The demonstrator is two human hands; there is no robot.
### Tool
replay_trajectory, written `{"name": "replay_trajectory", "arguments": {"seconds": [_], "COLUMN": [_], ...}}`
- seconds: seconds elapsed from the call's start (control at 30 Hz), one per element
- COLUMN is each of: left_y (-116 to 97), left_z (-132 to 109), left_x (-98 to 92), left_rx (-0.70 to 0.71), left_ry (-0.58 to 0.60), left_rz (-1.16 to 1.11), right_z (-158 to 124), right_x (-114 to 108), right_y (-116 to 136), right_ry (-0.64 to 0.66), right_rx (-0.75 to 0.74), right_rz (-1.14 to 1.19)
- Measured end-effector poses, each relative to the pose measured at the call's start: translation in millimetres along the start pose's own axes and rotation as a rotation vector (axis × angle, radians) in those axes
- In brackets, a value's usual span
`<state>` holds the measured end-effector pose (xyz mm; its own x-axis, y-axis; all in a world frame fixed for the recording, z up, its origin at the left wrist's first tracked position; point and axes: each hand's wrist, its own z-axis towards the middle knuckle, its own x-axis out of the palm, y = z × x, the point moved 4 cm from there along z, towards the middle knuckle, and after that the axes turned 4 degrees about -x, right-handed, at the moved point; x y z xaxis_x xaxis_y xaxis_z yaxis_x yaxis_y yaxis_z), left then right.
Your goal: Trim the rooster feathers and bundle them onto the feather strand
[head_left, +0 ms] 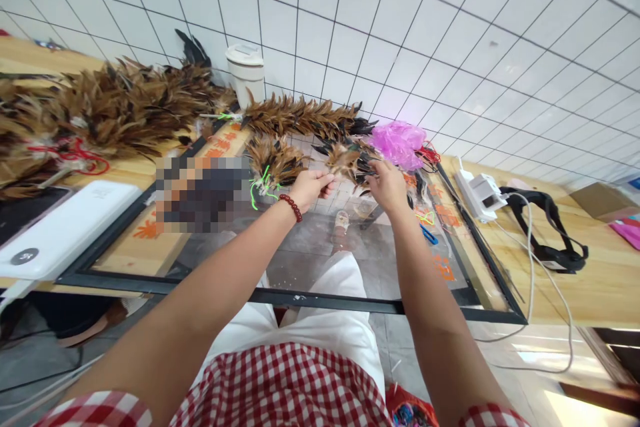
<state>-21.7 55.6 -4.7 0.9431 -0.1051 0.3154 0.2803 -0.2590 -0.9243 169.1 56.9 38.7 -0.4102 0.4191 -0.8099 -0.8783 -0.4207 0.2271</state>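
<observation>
Head view shows the left hand [309, 188] and right hand [387, 187] both gripping one feather bundle [347, 161]. It stretches between them, above the glass table [310, 253].

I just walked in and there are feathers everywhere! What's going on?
A person sits at a glass table. Their left hand and right hand pinch a small bunch of feathers between them, above the glass. A second bunch with green string lies just left of it. A long feather strip and a pink bag lie behind, and a big feather pile sits far left.
</observation>
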Motion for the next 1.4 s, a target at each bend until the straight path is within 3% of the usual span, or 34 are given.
{"name": "replay_trajectory", "arguments": {"seconds": [0.07, 0.2, 0.3, 0.43, 0.5, 0.6, 0.63, 0.7, 0.87, 1.17, 1.27, 1.4], "left_y": [-2.6, -3.5, -2.9, -1.8, -0.6, 2.1, 3.3, 6.0, 11.9, 14.3, 13.0, 7.2], "left_z": [0.5, 2.0, 2.5, 1.9, 0.4, -4.0, -5.9, -9.6, -11.8, -5.9, -4.5, -5.6], "left_x": [-3.1, -8.4, -9.2, -7.5, -5.0, 2.5, 5.7, 12.4, 21.3, 14.7, 13.3, 11.3], "left_rx": [0.021, 0.027, 0.027, 0.011, -0.013, -0.071, -0.098, -0.156, -0.232, -0.232, -0.172, -0.063], "left_ry": [-0.038, -0.097, -0.104, -0.1, -0.086, -0.027, -0.001, 0.056, 0.179, 0.27, 0.233, 0.093], "left_rz": [-0.118, -0.226, -0.241, -0.273, -0.309, -0.369, -0.379, -0.385, -0.455, -0.541, -0.517, -0.381], "right_z": [-1.5, -14.0, -18.8, -13.2, -6.2, -2.0, -2.8, -4.8, -13.1, -15.8, -14.3, -6.9], "right_x": [-4.2, 6.0, 13.3, 20.0, 15.5, -0.6, -4.5, -7.0, 2.3, 11.8, 12.5, 19.4], "right_y": [-16.4, -11.9, 3.0, 12.3, 12.4, 17.9, 23.9, 39.7, 65.0, 62.9, 63.2, 49.7], "right_ry": [0.116, 0.634, 0.741, 0.624, 0.37, -0.163, -0.283, -0.386, -0.4, -0.32, -0.277, -0.255], "right_rx": [0.106, 0.129, 0.077, 0.067, 0.141, 0.191, 0.15, 0.0, -0.353, -0.437, -0.386, -0.013], "right_rz": [0.063, 0.376, 0.422, 0.452, 0.508, 0.517, 0.49, 0.421, 0.205, 0.202, 0.313, 0.629]}}
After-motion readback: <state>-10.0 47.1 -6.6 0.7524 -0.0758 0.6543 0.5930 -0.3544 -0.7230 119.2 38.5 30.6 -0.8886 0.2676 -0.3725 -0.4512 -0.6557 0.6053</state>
